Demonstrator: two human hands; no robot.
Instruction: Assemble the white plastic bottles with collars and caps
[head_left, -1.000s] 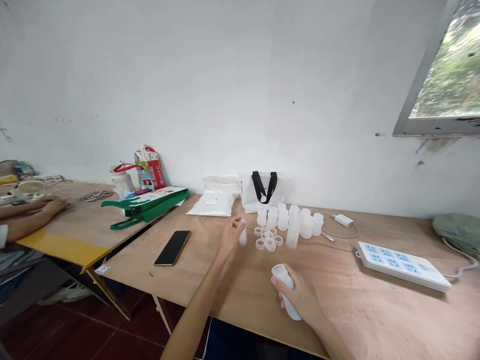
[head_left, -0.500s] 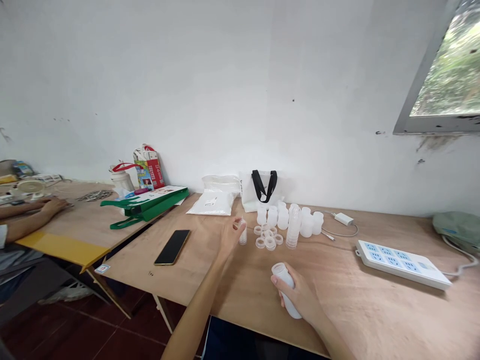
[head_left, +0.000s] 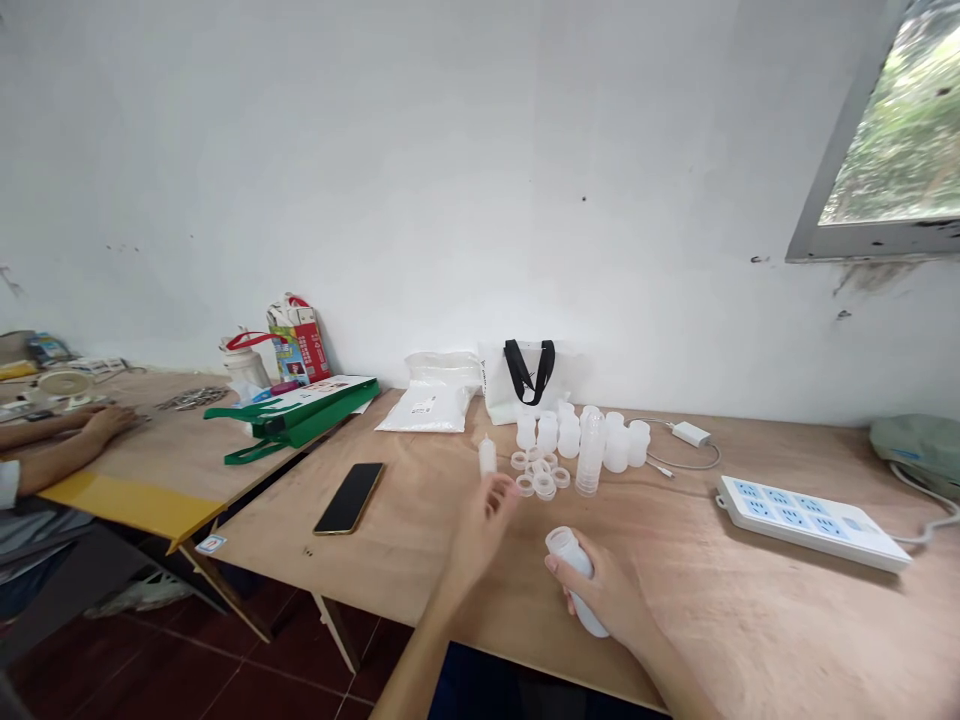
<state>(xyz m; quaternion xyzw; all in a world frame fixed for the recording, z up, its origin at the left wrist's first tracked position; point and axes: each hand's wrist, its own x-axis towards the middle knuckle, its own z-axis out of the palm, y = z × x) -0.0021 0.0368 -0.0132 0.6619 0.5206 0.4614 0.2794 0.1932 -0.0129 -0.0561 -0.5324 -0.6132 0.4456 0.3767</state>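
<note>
My right hand [head_left: 600,585] grips a white plastic bottle [head_left: 574,572] with its translucent neck pointing up and to the left. My left hand [head_left: 484,525] is blurred, with curled fingers just short of a small translucent nozzle bottle [head_left: 487,456] and several translucent rings [head_left: 541,476]. Whether it holds anything cannot be seen. Behind the rings stand several translucent bottle bodies [head_left: 570,436] and a tall stack of clear cups [head_left: 590,450].
A black smartphone [head_left: 349,498] lies left on the plywood table [head_left: 712,620]. On the right are a white power strip [head_left: 810,522] and a corded charger [head_left: 690,434]. White packets [head_left: 426,408] and a black-handled bag [head_left: 525,385] stand by the wall. A co-worker's hand [head_left: 109,425] rests on the adjoining table.
My left hand has moved back toward me and slightly right, away from the small bottle, which stands in place. My right hand and its bottle have barely moved.
</note>
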